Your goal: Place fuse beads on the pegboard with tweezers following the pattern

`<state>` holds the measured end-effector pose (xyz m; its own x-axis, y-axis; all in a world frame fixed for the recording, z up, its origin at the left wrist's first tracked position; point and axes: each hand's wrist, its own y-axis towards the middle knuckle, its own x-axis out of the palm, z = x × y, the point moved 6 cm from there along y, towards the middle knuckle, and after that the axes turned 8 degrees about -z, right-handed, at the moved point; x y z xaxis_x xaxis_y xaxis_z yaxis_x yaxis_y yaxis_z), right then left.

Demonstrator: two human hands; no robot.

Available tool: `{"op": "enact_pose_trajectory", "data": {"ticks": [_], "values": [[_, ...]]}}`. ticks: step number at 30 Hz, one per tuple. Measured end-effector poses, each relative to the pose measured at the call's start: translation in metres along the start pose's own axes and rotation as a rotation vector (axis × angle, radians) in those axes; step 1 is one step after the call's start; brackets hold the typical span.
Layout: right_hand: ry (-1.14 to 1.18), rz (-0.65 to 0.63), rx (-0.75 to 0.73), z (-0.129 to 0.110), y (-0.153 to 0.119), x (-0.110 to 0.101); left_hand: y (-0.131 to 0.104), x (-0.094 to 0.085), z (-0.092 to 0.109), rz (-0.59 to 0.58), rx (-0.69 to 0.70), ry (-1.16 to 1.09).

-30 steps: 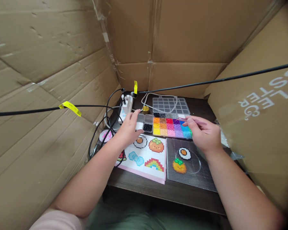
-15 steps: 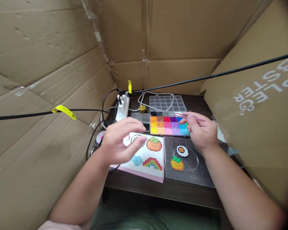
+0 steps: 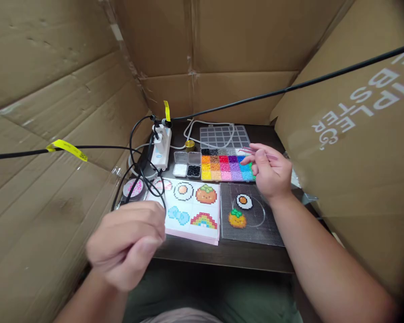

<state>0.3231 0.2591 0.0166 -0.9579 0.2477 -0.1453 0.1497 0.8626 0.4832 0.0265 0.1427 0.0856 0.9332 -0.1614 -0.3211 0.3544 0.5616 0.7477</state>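
Note:
My right hand point(image 3: 272, 172) grips pink tweezers point(image 3: 267, 155), their tips pointing left over the back of the bead box point(image 3: 224, 169), whose compartments hold beads of many colours. Curled into a fist, my left hand point(image 3: 129, 244) hangs in the air in front of the pattern sheet point(image 3: 170, 226); nothing shows in its fingers. Printed on that sheet are a fried egg, a persimmon, a bow and a rainbow. To its right, a clear pegboard point(image 3: 245, 235) carries a bead egg point(image 3: 244, 201) and an orange bead persimmon point(image 3: 237, 219) with green leaves.
Behind the sheet stands a small case point(image 3: 186, 169) with white and black beads. A gold tin point(image 3: 190, 145), a power strip point(image 3: 161, 148) and an empty-looking divided lid point(image 3: 224, 136) lie farther back. Black cables point(image 3: 134, 166) loop at the left. Cardboard walls point(image 3: 242, 94) surround the table.
My left hand has drawn back toward me and left from over the sheet, its fingers closing. The view has shifted; my right hand still holds the tweezers by the bead box.

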Motion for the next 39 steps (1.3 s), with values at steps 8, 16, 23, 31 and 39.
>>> {"op": "enact_pose_trajectory", "data": {"ticks": [8,16,23,31,39], "values": [[0.018,0.099,-0.082,-0.013,0.001,-0.008,-0.028,0.053,-0.023,-0.213,-0.003,0.252],[-0.043,0.153,-0.055,-0.014,0.001,-0.011,-0.049,0.073,-0.022,-0.426,-0.088,0.451],[0.007,0.126,-0.062,-0.015,0.002,-0.010,-0.078,0.092,-0.033,-0.840,-0.368,0.749],[-0.053,0.114,-0.035,-0.009,0.002,-0.009,-0.088,0.109,-0.035,-0.897,-0.412,0.876],[0.000,0.097,-0.018,-0.007,0.001,-0.007,-0.088,0.108,-0.039,-0.870,-0.431,0.830]]}}
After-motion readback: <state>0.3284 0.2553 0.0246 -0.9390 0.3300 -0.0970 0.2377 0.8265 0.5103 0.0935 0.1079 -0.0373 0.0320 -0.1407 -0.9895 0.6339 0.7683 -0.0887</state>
